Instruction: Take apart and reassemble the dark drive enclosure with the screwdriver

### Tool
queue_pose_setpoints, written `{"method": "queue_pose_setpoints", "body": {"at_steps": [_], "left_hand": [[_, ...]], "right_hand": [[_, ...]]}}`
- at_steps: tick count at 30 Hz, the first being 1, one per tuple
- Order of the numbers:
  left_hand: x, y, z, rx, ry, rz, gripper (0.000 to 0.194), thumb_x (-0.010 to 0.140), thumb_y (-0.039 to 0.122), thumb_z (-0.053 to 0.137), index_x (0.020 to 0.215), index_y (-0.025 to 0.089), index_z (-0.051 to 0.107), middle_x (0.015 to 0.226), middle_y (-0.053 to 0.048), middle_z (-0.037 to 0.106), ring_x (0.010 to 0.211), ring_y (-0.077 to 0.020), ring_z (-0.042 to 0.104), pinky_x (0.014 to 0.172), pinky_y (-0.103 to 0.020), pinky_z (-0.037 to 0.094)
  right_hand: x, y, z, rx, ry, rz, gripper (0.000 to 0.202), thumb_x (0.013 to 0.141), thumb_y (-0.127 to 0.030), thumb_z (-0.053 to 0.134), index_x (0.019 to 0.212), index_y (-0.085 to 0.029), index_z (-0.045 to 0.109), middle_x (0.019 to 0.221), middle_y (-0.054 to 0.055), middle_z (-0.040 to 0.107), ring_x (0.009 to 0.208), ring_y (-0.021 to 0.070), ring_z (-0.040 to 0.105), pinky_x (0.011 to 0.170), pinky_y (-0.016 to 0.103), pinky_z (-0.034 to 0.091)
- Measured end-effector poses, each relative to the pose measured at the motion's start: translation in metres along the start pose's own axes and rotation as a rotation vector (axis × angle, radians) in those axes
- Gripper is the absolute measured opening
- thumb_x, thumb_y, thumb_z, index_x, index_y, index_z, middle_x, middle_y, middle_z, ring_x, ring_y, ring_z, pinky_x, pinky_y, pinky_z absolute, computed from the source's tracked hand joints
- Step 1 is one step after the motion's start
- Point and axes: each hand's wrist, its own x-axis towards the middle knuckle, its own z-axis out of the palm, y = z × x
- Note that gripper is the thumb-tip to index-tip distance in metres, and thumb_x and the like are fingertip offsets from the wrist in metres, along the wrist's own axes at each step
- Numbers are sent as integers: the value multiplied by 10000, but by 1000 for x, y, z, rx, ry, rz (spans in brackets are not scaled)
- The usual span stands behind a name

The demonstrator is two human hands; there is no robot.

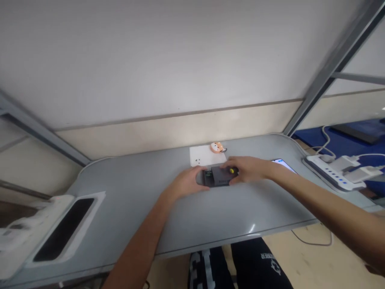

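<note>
Pale wall (pixel 180 60) backed the grey table (pixel 129 208); we took 12 o'clock as facing the wall and centred the dial on the dark box-shaped device (pixel 214 182). Its long axis ran roughly from 9 to 3 o'clock between our hands. Our left grip (pixel 189 179) clasped the 9 o'clock end, thumb and fingers on opposite sides, while our right grip (pixel 242 168) held the 3 o'clock end, a yellow-tipped piece (pixel 232 170) showing at its fingers. Both touched the device, so neither was nearer to it; however, the greenish inner part (pixel 208 174), exposed beside the dark cover (pixel 223 173), lay closer to the left grip. Whether the device rested on the table we could not tell. At 11 o'clock lay a white sheet (pixel 192 154) with small dark specks (pixel 197 161); at 12, an orange-and-white case (pixel 216 147).
</note>
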Motion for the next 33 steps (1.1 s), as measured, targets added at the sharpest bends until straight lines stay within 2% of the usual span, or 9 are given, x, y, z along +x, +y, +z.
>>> {"method": "queue_pose_setpoints", "body": {"at_steps": [6,13,17,18,19,22,24,28,33], "left_hand": [[4,-1,9,39,35,15,918,746,432,890,1550,307,464,1511,-85,597,1314,-344,610,1072,-448,488],[6,-6,6,153,-3,60,924,778,366,886,1578,268,435,1413,-120,670,1265,-352,646,1062,-455,498],[5,-5,6,166,13,167,840,758,400,903,1493,289,511,1441,-99,644,1290,-353,626,1093,-495,484],[4,-4,8,174,14,178,823,739,438,912,1456,283,538,1447,-101,633,1283,-360,625,1090,-508,487],[4,-3,9,184,13,181,809,722,477,916,1420,272,561,1450,-105,623,1268,-366,629,1081,-517,494],[5,0,13,212,23,176,678,750,502,886,1311,240,609,1429,-115,608,1183,-351,663,1021,-501,533],[5,0,15,210,35,183,546,808,456,845,1252,230,624,1397,-109,617,1147,-321,677,999,-468,545],[5,-1,13,194,41,203,432,845,432,808,1190,231,642,1368,-95,638,1158,-294,677,1012,-433,542],[5,-2,6,138,73,196,414,861,452,769,1194,241,644,1311,-82,689,1142,-278,687,996,-420,545]], "right_hand": [[5,-8,29,-138,136,-46,652,860,-426,765,1469,-294,576,1334,105,655,928,287,735,764,359,518],[17,-9,33,-79,145,-78,665,860,-468,760,1479,-313,573,1308,97,660,879,254,719,740,352,514],[22,-18,18,167,188,-197,516,864,-485,758,1343,-311,676,1335,83,650,957,239,708,832,364,533],[26,-21,13,276,282,-233,415,901,-508,711,1255,-292,719,1304,84,664,1031,244,694,883,365,531],[32,-24,9,403,473,-226,343,941,-535,643,1118,-262,752,1184,86,702,1041,245,684,893,367,526],[57,-25,4,926,965,-68,508,985,-677,448,963,-233,695,872,60,699,783,199,677,689,321,516],[73,-18,10,1172,1079,12,632,949,-784,358,941,-240,679,788,39,667,658,172,641,598,296,482],[86,3,34,1238,971,236,701,912,-829,375,828,-209,690,518,-15,506,427,127,419,442,274,307],[85,9,49,1111,850,263,632,915,-787,458,827,-200,675,601,-9,582,493,125,465,509,266,370]]}}
